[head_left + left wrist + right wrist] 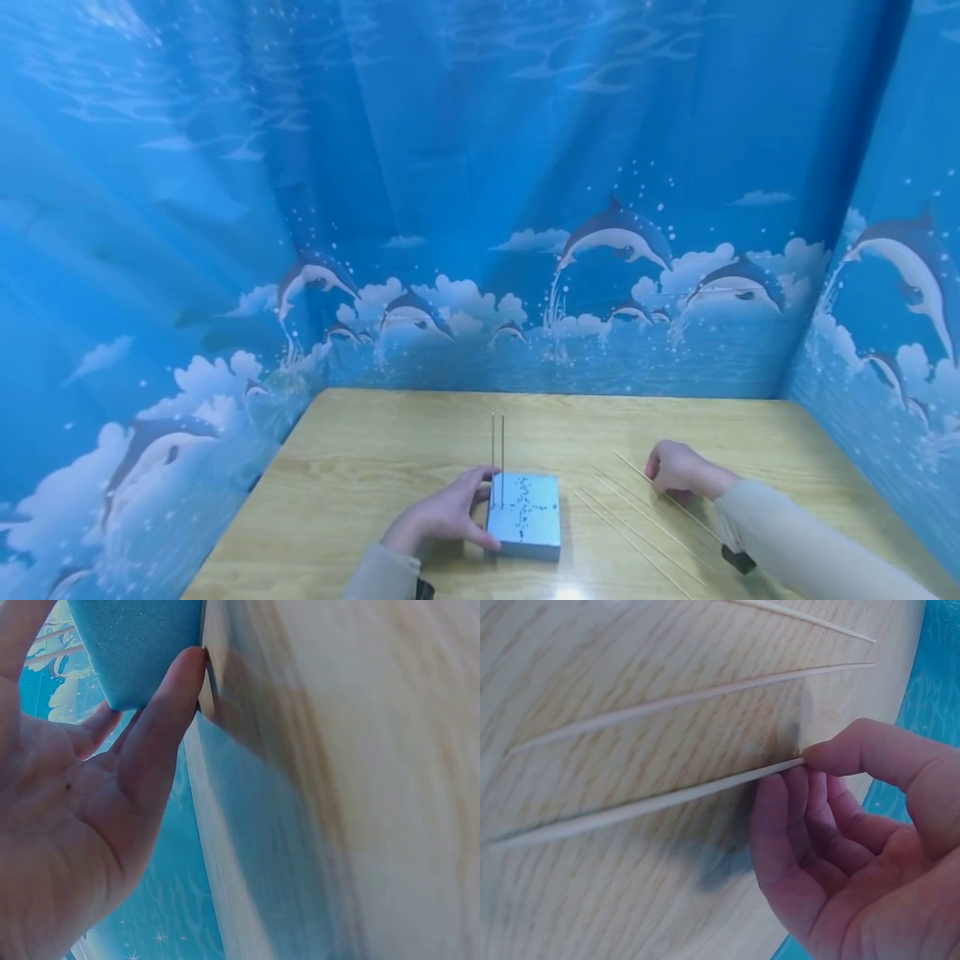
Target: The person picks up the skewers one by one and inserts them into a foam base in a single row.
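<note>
A pale blue foam block (542,521) with many small dark holes in its top lies on the table. Two thin wooden skewers (502,446) stand upright in its left part. My left hand (448,510) grips the block from the left, thumb at the near corner and fingers toward the far side; the left wrist view shows the block's side (142,649) between them. Over on the right, my right hand (678,471) pinches a skewer (645,804) between thumb and index finger near one end. That skewer lies low along the tabletop, its far end stretching away from the hand.
Two more skewers (637,543) lie slantwise on the wooden table (360,450) between the block and my right hand. Blue curtains (465,167) printed with dolphins enclose the table at the back and sides.
</note>
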Action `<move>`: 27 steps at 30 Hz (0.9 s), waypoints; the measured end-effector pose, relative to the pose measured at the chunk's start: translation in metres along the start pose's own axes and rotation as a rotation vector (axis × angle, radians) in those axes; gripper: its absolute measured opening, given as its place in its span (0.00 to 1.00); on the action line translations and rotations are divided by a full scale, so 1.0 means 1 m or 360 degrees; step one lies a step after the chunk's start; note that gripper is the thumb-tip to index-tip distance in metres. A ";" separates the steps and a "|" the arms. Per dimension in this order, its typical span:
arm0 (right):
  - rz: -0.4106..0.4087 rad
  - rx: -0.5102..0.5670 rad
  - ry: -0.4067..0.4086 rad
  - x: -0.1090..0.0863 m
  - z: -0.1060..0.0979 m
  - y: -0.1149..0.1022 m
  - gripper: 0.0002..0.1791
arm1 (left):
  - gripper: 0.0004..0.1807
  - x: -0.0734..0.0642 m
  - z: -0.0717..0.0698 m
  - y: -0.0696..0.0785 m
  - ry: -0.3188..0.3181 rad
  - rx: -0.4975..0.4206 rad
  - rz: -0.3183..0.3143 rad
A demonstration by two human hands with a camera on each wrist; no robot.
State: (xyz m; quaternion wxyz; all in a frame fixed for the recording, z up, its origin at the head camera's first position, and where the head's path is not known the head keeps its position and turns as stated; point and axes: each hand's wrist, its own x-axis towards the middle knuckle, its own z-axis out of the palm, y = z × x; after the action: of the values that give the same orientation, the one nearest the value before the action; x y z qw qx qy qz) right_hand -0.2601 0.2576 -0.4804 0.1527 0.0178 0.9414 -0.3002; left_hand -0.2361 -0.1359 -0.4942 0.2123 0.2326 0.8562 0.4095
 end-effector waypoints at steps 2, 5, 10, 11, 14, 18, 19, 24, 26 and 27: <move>0.0005 0.0010 -0.0012 -0.001 -0.002 0.001 0.11 | 0.61 0.000 0.001 0.000 0.0003 -0.0004 0.0007; 0.0016 0.0024 -0.0021 -0.004 -0.005 -0.002 0.11 | 0.61 0.001 0.001 0.000 0.0010 -0.0014 0.0017; 0.0020 0.0045 -0.0028 -0.007 -0.013 -0.009 0.11 | 0.61 0.001 0.000 0.000 0.0020 -0.0016 0.0006; 0.0021 0.0050 -0.0035 -0.007 -0.015 -0.011 0.12 | 0.61 0.001 0.000 0.000 0.0022 -0.0009 0.0003; 0.0023 0.0087 -0.0053 -0.006 -0.021 -0.016 0.13 | 0.61 0.002 0.000 -0.001 0.0025 0.0007 0.0006; 0.0015 0.0147 -0.0066 -0.006 -0.029 -0.025 0.15 | 0.61 0.003 -0.001 -0.001 0.0015 -0.0012 0.0018; 0.0009 0.0164 -0.0070 -0.007 -0.030 -0.028 0.16 | 0.61 0.003 -0.001 0.000 0.0013 -0.0018 0.0019; -0.0070 0.0280 -0.0101 -0.011 -0.036 -0.041 0.20 | 0.61 0.002 -0.001 0.000 0.0011 -0.0017 0.0017; -0.0090 0.0338 -0.0116 -0.013 -0.038 -0.046 0.20 | 0.61 0.002 0.000 0.000 0.0013 -0.0002 0.0013; -0.0106 0.0368 -0.0126 -0.014 -0.038 -0.048 0.19 | 0.61 0.001 0.000 0.000 0.0013 0.0005 0.0013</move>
State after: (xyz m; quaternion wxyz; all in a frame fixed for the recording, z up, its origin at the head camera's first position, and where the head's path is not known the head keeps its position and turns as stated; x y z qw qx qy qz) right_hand -0.2635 0.2414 -0.4199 0.1767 -0.0080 0.8938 -0.4121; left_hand -0.2369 -0.1349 -0.4946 0.2068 0.2348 0.8567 0.4100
